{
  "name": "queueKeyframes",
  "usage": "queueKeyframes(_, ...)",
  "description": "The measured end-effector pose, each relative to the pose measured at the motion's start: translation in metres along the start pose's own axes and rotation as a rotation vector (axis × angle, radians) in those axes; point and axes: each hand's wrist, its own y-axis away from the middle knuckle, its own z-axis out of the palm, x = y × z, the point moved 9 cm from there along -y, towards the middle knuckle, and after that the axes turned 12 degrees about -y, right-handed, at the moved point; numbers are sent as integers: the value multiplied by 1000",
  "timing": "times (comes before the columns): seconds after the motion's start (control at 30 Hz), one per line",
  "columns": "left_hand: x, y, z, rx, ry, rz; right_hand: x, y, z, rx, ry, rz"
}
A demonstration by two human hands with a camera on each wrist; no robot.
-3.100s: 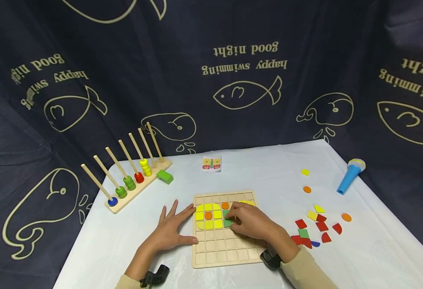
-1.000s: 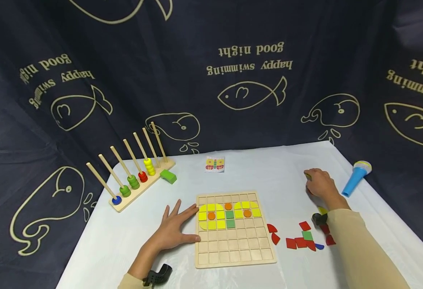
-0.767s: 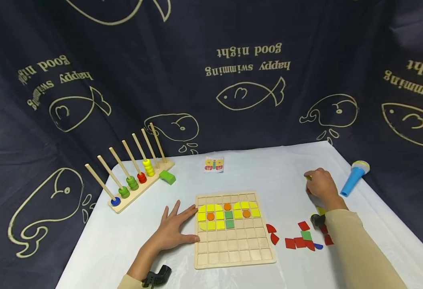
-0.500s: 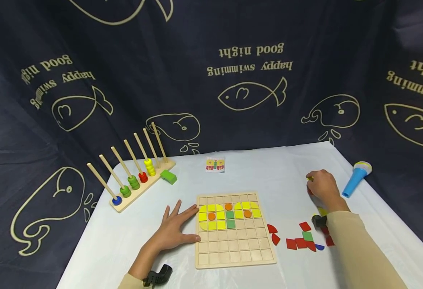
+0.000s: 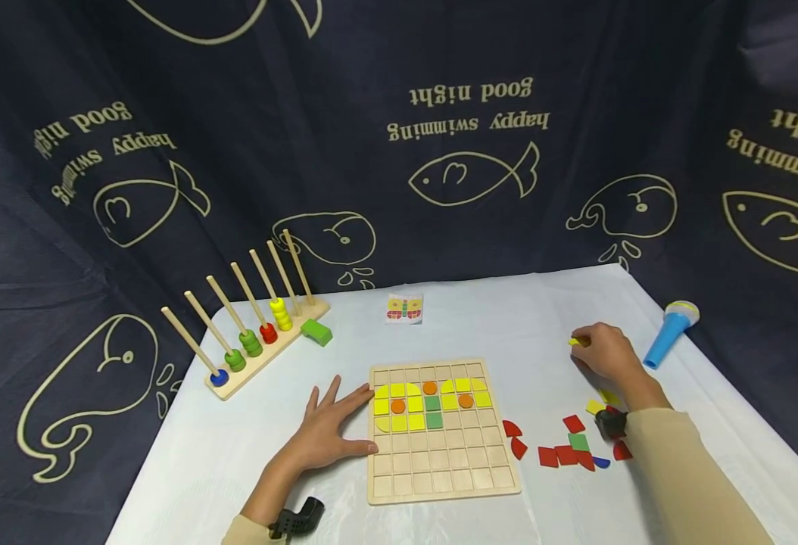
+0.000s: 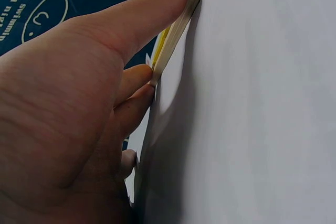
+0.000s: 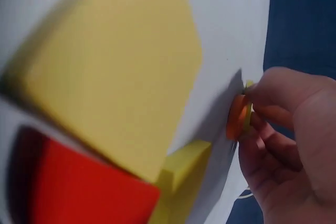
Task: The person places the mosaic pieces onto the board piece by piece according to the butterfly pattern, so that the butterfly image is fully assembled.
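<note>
My left hand [image 5: 327, 431] lies with spread, straight fingers at the left edge of a wooden grid board [image 5: 440, 465]; its thumb and fingertips touch the rim. The board carries a yellow tile pattern with orange discs [image 5: 429, 387] and green squares [image 5: 433, 403] down the middle. Right of the board, my right hand [image 5: 610, 354] pinches a small yellow tile [image 5: 575, 342] between thumb and fingers. In the right wrist view, an orange disc [image 7: 237, 118] appears right beside the held yellow tile. Under the right wrist lie a yellow square [image 5: 594, 407] and other loose tiles.
Red tiles [image 5: 547, 456], a green square [image 5: 578, 442] and a blue piece [image 5: 601, 462] lie right of the board. A butterfly pattern card [image 5: 404, 309] stands behind it. At the left are a peg stand with beads [image 5: 269, 356] and a green block [image 5: 317, 331]; a toy microphone [image 5: 668, 337] lies far right.
My right hand has left the board for the loose tiles at the right and now holds a yellow tile, raised slightly. Two red pieces show beside the board. My left hand stays put.
</note>
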Motion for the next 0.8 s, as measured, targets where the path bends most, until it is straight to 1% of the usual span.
queueKeyframes(0.23,-1,-1,2,-5,-8,4,-6,10,3,-22,-41,-28)
queueKeyframes(0.37,1,-1,0,2,-6,14,-10,16,5,-20,-65,-55)
queueKeyframes(0.53,3,-1,-2,17,-8,30,-17,25,9,-10,-68,-80)
queueKeyframes(0.67,3,-1,-3,17,-14,31,-27,32,11,-10,-90,-110)
queueKeyframes(0.8,3,-1,-3,6,-6,26,-42,39,15,-25,-104,-166)
